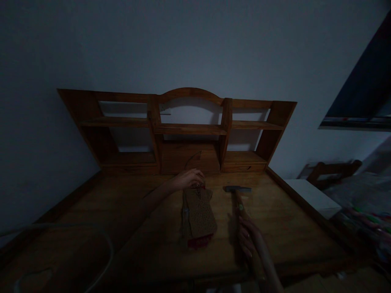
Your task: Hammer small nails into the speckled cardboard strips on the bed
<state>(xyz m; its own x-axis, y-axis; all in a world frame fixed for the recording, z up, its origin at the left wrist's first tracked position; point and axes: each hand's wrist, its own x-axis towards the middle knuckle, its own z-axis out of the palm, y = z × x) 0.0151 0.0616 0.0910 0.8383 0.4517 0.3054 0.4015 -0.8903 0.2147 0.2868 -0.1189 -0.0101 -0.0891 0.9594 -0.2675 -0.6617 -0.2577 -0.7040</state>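
Observation:
In my right hand (248,238) is a hammer (240,199), its wooden handle gripped and its dark metal head lying low over the desk. Left of it rests a brown, speckled block (200,213), with red showing at its near end and by its far end. My left hand (192,179) is at the far end of this block, fingers bent down and pressed together. What they pinch, if anything, is too small and dark to make out.
The wooden desk (137,228) carries a shelf unit (189,129) along the wall. A pale cable (110,248) loops at the lower left. To the right stand a white surface (311,195) and a wooden chair back (334,170). The room is dim.

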